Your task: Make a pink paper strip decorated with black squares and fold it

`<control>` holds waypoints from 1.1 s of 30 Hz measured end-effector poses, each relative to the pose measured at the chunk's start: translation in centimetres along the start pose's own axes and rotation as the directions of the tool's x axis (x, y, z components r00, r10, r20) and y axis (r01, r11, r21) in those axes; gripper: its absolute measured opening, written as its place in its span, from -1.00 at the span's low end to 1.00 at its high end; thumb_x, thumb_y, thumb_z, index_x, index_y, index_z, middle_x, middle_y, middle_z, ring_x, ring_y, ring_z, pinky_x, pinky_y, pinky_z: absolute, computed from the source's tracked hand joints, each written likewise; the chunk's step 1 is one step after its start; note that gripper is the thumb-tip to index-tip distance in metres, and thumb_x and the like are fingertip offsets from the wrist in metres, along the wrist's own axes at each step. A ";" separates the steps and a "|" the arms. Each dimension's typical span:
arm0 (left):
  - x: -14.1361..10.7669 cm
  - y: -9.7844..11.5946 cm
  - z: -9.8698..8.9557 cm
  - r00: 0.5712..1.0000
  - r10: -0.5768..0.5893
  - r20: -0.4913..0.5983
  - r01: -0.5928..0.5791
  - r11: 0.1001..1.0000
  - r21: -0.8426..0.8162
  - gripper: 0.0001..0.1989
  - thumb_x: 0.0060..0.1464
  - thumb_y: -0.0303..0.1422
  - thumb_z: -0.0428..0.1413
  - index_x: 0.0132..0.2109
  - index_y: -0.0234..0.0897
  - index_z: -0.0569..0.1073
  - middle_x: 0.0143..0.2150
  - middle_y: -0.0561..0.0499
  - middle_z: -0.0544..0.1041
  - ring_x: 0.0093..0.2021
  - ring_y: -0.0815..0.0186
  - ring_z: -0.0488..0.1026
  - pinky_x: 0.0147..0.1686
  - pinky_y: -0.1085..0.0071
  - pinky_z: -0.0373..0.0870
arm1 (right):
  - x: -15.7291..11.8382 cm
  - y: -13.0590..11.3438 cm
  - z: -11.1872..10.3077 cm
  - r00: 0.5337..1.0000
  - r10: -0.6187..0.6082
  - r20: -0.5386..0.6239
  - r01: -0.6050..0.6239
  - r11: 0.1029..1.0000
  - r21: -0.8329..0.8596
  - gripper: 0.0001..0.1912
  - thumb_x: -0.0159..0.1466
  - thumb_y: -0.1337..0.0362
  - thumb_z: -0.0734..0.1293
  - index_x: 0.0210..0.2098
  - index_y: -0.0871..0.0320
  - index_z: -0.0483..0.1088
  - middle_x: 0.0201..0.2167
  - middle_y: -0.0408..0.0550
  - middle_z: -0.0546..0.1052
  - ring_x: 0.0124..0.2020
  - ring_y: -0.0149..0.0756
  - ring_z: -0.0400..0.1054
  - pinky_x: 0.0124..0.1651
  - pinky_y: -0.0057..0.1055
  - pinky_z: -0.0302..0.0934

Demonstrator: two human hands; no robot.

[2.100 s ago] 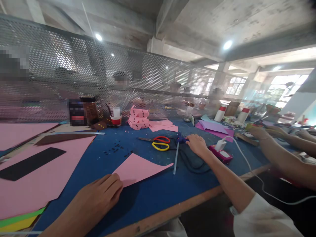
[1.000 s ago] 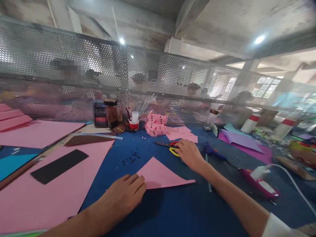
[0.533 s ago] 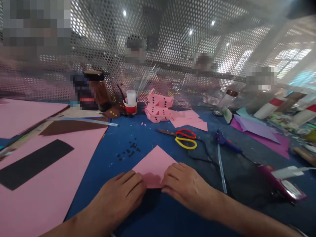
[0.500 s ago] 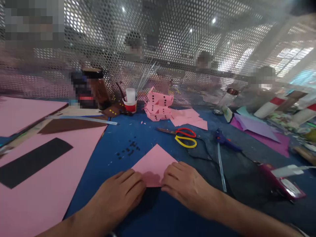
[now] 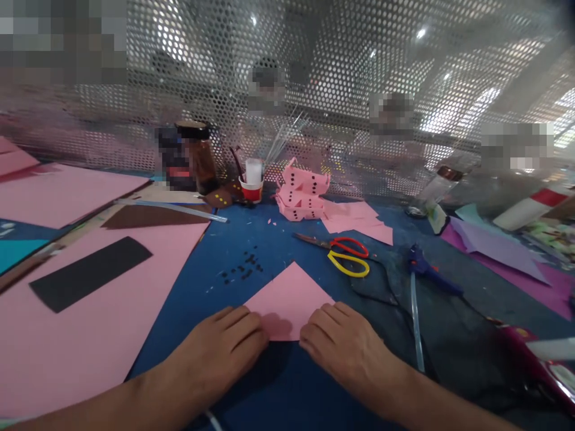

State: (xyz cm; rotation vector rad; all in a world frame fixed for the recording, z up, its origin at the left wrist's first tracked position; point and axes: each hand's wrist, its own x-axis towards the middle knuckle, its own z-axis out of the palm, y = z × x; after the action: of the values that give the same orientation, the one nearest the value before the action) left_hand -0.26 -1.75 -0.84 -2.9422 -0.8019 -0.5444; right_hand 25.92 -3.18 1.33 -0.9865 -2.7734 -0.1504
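Note:
A pink sheet of paper, folded to a triangle (image 5: 287, 299), lies on the blue table with its point facing away from me. My left hand (image 5: 233, 341) is closed over its left corner, fingers curled and fingertips hidden. On the right corner, my right hand (image 5: 336, 344) grips in the same way, with the thumb side low at the straight near edge. Small black paper bits (image 5: 245, 267) are scattered just beyond the left hand. Scissors with one red and one yellow handle (image 5: 348, 256) rest beyond the right hand.
Left lies a large pink sheet (image 5: 103, 341) bearing a black strip (image 5: 92, 272). Folded pink boxes with black dots (image 5: 302, 194) stand at the back beside pink scraps (image 5: 359, 218). A blue glue gun (image 5: 426, 269) lies right, its cord trailing. A perforated metal screen (image 5: 323, 78) rises behind.
The view has turned slightly to the left, so things appear shifted right. Both hands stay on the corners of the pink paper, which looks unchanged.

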 end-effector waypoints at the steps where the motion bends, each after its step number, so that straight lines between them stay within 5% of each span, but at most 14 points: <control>1: 0.0 0.0 -0.1 1.000 0.000 -0.002 0.000 1.000 0.001 -0.86 0.27 -0.49 -0.02 -0.13 -0.25 0.42 -0.22 0.00 0.50 -0.24 0.24 0.39 -0.27 0.29 0.29 | 0.1 0.0 -0.2 1.000 -0.002 -0.002 0.002 1.000 -0.012 -0.87 0.40 0.37 0.19 -0.27 0.15 0.35 -0.36 -0.12 0.42 -0.34 -0.26 0.23 -0.29 -0.25 -0.05; 8: 0.0 0.5 -1.7 0.989 0.047 -0.142 -0.049 0.999 -0.010 -0.83 0.24 -0.53 0.01 -0.08 -0.29 0.44 -0.20 -0.01 0.52 -0.25 0.27 0.38 -0.24 0.30 0.28 | 0.1 -0.3 -3.2 0.995 -0.088 -0.037 0.089 0.996 0.000 -0.85 0.39 0.40 0.19 -0.30 0.16 0.35 -0.40 -0.13 0.40 -0.36 -0.30 0.22 -0.30 -0.28 -0.04; 13: -0.8 2.2 -1.6 0.991 0.080 -0.105 -0.081 0.997 -0.003 -0.84 0.26 -0.48 -0.03 -0.12 -0.26 0.44 -0.26 -0.03 0.49 -0.33 0.30 0.34 -0.30 0.35 0.27 | -0.2 -0.9 -5.1 0.992 -0.127 0.006 0.126 0.991 0.051 -0.84 0.37 0.42 0.19 -0.36 0.17 0.31 -0.42 -0.15 0.38 -0.37 -0.32 0.21 -0.30 -0.28 -0.03; 25: -0.6 2.4 -0.4 0.999 0.043 -0.016 -0.044 0.996 -0.075 -0.90 0.20 -0.51 0.04 -0.28 -0.25 0.38 -0.33 0.01 0.42 -0.35 0.25 0.29 -0.35 0.30 0.22 | 0.0 -1.2 -3.4 0.985 -0.142 0.097 0.136 0.988 0.068 -0.89 0.36 0.38 0.19 -0.29 0.18 0.33 -0.37 -0.11 0.42 -0.32 -0.28 0.25 -0.21 -0.28 0.06; 33: -0.8 2.9 -0.8 0.993 0.116 0.006 -0.115 0.987 -0.114 -0.87 0.21 -0.52 0.00 -0.18 -0.26 0.42 -0.35 0.00 0.45 -0.37 0.25 0.31 -0.39 0.29 0.22 | 0.0 -1.7 -4.2 0.976 -0.157 0.150 0.138 0.982 0.132 -0.89 0.30 0.40 0.21 -0.35 0.15 0.31 -0.41 -0.13 0.42 -0.34 -0.30 0.24 -0.24 -0.31 0.08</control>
State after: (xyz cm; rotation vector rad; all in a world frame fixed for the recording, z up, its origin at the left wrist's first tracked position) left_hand 0.24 -4.76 -0.20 -3.0740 -0.6161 -0.5831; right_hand 25.47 -5.12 5.35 -0.7949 -2.9604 0.0793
